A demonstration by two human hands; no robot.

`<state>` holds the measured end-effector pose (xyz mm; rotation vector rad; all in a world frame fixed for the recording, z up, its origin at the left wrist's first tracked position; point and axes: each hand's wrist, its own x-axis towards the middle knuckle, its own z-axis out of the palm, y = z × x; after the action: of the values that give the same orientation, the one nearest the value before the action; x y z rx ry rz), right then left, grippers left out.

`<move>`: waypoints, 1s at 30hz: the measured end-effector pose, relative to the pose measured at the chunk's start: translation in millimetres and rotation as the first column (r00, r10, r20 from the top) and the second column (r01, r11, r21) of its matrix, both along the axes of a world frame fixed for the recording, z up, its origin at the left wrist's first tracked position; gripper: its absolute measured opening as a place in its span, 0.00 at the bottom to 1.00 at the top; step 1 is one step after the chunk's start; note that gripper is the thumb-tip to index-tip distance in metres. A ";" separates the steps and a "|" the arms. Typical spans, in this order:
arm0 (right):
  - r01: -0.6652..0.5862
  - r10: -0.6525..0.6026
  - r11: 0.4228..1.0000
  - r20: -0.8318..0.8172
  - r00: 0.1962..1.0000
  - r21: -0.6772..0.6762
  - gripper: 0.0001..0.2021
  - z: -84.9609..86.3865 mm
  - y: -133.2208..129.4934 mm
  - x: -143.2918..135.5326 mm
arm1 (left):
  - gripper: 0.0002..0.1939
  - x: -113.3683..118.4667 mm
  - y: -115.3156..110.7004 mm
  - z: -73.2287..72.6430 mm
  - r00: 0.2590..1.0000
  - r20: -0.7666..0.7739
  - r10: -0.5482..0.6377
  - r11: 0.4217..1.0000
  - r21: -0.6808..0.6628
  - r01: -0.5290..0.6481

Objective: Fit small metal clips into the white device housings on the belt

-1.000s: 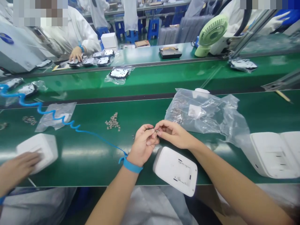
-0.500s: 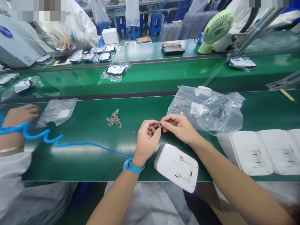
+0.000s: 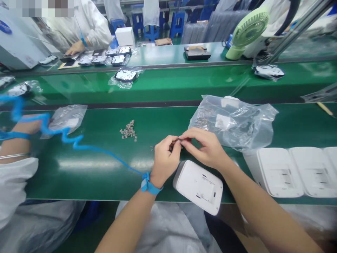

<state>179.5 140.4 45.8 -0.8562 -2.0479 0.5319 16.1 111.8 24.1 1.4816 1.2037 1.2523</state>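
Note:
Above the green bench, my left hand and my right hand meet fingertip to fingertip. Both are closed in a pinch on a small metal part, mostly covered by the fingers. Just below them lies a white plastic housing, tilted, its recessed panel with slots facing up and its lower end over the bench edge. A pile of small metal parts sits to the left, with a tiny loose piece nearer my left hand. Behind my right hand rests a clear plastic bag holding more small parts.
More white housings stand in a row at right. A blue coiled cord runs from my left wristband to the left, near a co-worker's arm. Bagged units lie on the green line behind; a green fan stands beyond.
The blue cord has swung upward at left, and the neighbouring co-worker's hand has shifted. Bagged units on the line have moved slightly left. My fingers still pinch the small part, slightly re-angled.

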 end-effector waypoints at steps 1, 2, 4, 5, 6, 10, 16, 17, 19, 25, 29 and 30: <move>-0.026 0.026 1.000 -0.009 1.000 -0.003 0.06 1.9 1.1 1.6 | 0.06 -0.5 0.2 0.2 0.999 0.019 -0.043 0.999 -0.013 0.043; -0.038 0.037 0.999 -0.027 0.999 -0.016 0.06 3.1 2.5 3.4 | 0.07 -1.0 0.5 0.6 0.996 0.036 -0.085 0.996 -0.024 0.086; -0.050 0.042 0.994 -0.081 0.996 -0.098 0.05 4.0 5.5 7.2 | 0.07 -2.3 1.3 1.7 0.986 0.057 -0.156 0.987 -0.029 0.158; -0.066 0.044 0.980 -0.120 0.992 -0.186 0.06 3.7 6.6 8.7 | 0.08 -2.9 1.6 2.5 0.982 0.057 -0.180 0.983 -0.024 0.182; -0.099 0.048 0.948 -0.172 0.984 -0.304 0.07 3.3 7.2 9.8 | 0.08 -3.4 1.9 3.1 0.980 0.051 -0.194 0.981 -0.013 0.195; -0.298 -0.021 0.631 -0.400 0.916 -0.716 0.16 1.6 5.0 8.3 | 0.08 -4.2 1.9 3.1 0.988 -0.052 -0.148 0.985 0.080 0.152; -0.380 -0.221 0.336 -0.465 0.857 -0.862 0.22 3.3 1.8 0.3 | 0.06 -0.3 -1.8 -3.5 0.966 -0.258 -0.003 0.969 0.238 0.067; -0.387 -0.243 0.339 -0.477 0.845 -0.858 0.21 4.1 1.8 -0.5 | 0.05 0.7 -2.5 -3.7 0.962 -0.273 0.000 0.965 0.251 0.071; -0.384 -0.270 0.366 -0.491 0.828 -0.848 0.21 5.7 1.8 -1.7 | 0.05 2.6 -3.5 -2.7 0.960 -0.279 0.012 0.959 0.276 0.068; -0.364 -0.289 0.449 -0.518 0.805 -0.816 0.17 6.4 -0.2 -2.2 | 0.05 6.1 -3.9 1.4 0.999 -0.049 -0.002 0.991 0.136 0.009; -0.413 -0.275 0.458 -0.568 0.776 -0.787 0.14 5.3 -0.3 -0.5 | 0.05 5.4 -2.3 -1.4 0.994 0.105 -0.025 0.999 0.030 0.022; -0.423 -0.270 0.460 -0.577 0.771 -0.781 0.13 5.4 -0.2 -0.2 | 0.05 4.9 -1.7 -2.0 0.988 0.150 -0.030 1.000 0.002 0.030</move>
<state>179.2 140.2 51.2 -0.9372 -1.0270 1.8168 21.0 110.1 22.1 1.3744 1.0784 1.3188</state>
